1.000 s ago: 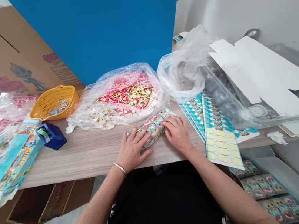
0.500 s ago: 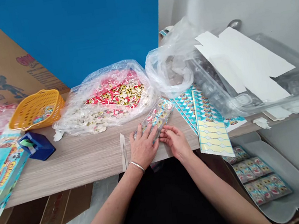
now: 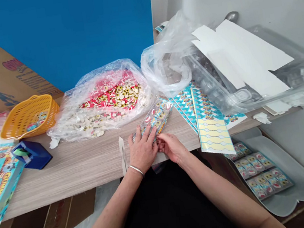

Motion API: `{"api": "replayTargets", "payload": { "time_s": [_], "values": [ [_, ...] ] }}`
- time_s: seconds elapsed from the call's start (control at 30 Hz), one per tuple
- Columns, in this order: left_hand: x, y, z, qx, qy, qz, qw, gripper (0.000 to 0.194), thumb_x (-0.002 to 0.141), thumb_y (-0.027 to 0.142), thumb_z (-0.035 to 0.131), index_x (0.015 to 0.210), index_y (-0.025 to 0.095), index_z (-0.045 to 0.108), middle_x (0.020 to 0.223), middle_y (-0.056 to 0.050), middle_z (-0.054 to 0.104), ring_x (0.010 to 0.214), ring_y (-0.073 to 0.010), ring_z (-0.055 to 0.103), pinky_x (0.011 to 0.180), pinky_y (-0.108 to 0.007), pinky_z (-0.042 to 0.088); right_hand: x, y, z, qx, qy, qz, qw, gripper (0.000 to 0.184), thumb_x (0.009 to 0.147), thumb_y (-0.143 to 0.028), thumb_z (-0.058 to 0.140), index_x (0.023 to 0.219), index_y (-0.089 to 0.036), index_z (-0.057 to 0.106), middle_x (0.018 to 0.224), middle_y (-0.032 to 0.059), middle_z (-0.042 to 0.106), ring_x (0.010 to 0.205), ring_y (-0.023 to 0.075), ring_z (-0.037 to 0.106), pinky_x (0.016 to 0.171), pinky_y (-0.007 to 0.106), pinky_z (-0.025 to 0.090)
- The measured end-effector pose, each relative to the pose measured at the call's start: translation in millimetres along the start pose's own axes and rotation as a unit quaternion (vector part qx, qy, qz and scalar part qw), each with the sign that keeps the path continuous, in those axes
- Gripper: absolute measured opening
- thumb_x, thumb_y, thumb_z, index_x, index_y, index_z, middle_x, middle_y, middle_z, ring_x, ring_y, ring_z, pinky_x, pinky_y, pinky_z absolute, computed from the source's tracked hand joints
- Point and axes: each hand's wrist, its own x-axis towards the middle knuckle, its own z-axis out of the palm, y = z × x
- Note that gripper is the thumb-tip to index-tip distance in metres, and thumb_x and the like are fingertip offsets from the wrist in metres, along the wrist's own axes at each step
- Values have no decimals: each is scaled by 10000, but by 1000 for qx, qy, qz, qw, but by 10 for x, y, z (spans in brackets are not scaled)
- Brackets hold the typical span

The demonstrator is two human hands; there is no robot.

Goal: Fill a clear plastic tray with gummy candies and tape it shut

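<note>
Head view: the left hand (image 3: 143,149) lies spread over the lower end of a clear plastic candy strip (image 3: 158,117), which rests slanted on the wood-grain surface (image 3: 73,179). The right hand (image 3: 171,147) curls in beside it, its fingertips (image 3: 160,143) reaching the strip's lower end; the left hand hides whether they pinch it. A narrow white card (image 3: 123,155) stands just left. Above, a bag of candies (image 3: 110,101) lies behind crinkled plastic.
</note>
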Motion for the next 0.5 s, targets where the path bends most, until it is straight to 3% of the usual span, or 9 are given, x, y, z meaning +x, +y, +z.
{"api": "replayTargets", "payload": {
  "time_s": [0.33,0.5],
  "values": [
    [-14,-26,-3,4,-21,13,1000,623,917,258,455,1535,228,385,1588,-75,389,1475,-391,285,1074,-618,312,-38,66,9,-11,-49,52,997,324,622,-357,826,631,-197,545,495,-65,510,456,78,397,464,215,326],
    [-34,-166,-54,-9,-50,47,998,745,851,264,516,1561,163,315,1611,-100,340,1501,-371,237,1095,-540,329,-55,81,-6,10,-51,60,997,379,577,-353,880,672,-206,543,501,-79,507,481,83,427,475,206,349]
  ]
}}
